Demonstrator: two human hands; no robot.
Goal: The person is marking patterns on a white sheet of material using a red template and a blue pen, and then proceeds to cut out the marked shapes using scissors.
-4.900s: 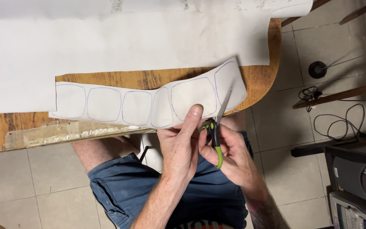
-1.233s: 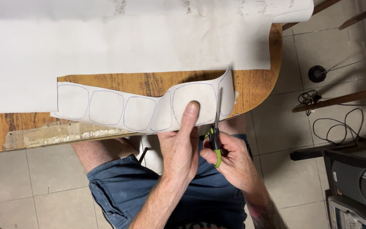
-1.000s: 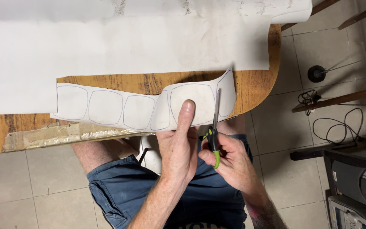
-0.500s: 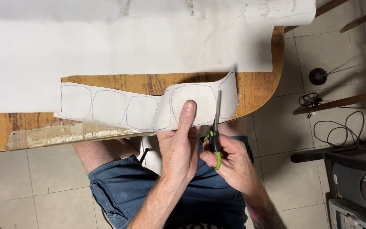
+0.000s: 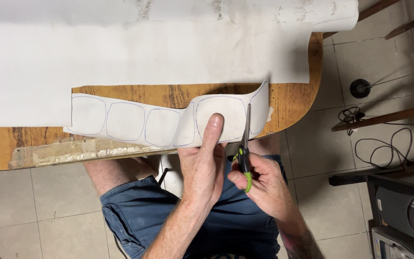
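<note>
The left hand [image 5: 206,168] lies flat and nearly closed on the near edge of a white paper strip [image 5: 168,122], its thumb stretched up onto the sheet and pinning it. The right hand [image 5: 263,184] is curled tight around the green-and-black handles of a pair of scissors [image 5: 244,144], whose blades point straight up into the paper just right of the thumb. The strip hangs off the front of the tabletop [image 5: 291,98] and carries a row of rounded squares drawn in blue pen; the blades stand between the last full outline and the curled right end of the strip.

The tabletop is worn, grained wood with a rounded right corner, and its front edge at the left is chipped and patched with tape [image 5: 73,151]. A large white sheet [image 5: 144,52] covers most of the wood behind the strip and reaches past the top and left of the view; it is smudged along its far part.

Below the hands, the person's knees and blue shorts [image 5: 168,216] show. The floor [image 5: 34,211] is pale square tile. To the right lie dark coiled cables [image 5: 384,148], a small round black base [image 5: 360,88], wooden bars [image 5: 389,116] and dark boxes of equipment [image 5: 403,216] at the corner.
</note>
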